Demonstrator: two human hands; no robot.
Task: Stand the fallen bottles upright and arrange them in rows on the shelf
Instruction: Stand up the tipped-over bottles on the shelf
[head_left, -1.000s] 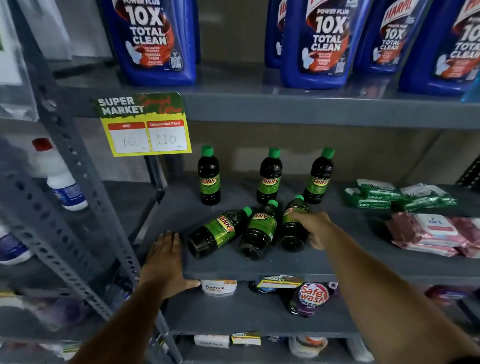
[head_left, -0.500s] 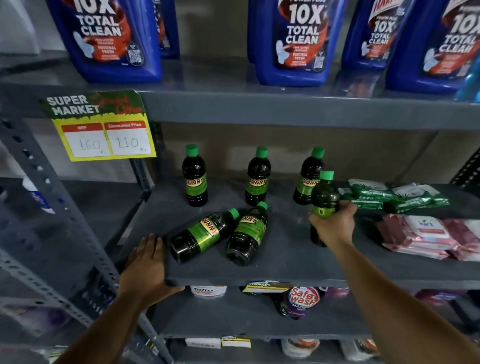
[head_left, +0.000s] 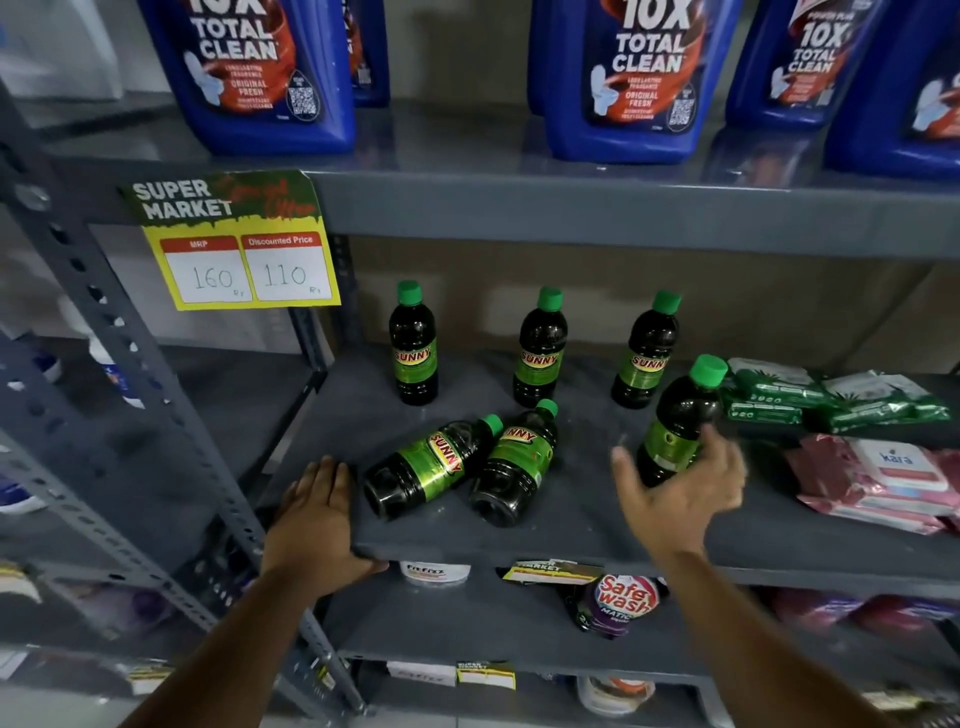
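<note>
Three dark bottles with green caps and green SUNNY labels stand in a back row on the grey shelf (head_left: 582, 535): left (head_left: 413, 348), middle (head_left: 540, 353), right (head_left: 644, 358). Two more lie on their sides in front, caps pointing back-right: one (head_left: 431, 465) and its neighbour (head_left: 514, 467), touching each other. A fourth upright bottle (head_left: 680, 415) stands further right, in front of the row. My right hand (head_left: 675, 499) is around its base with fingers spread and the thumb off it. My left hand (head_left: 311, 525) lies flat on the shelf's front-left corner, thumb under the edge.
Green wipe packs (head_left: 831, 395) and pink packs (head_left: 883, 478) fill the shelf's right side. Large blue cleaner jugs (head_left: 623, 78) stand on the shelf above. A yellow price tag (head_left: 239, 260) hangs at upper left. A slotted grey upright (head_left: 130, 353) runs along the left.
My right hand lifted the rightmost fallen bottle, stood it upright to the right, and has now loosened with fingers spread. The left hand stayed on the shelf corner.
</note>
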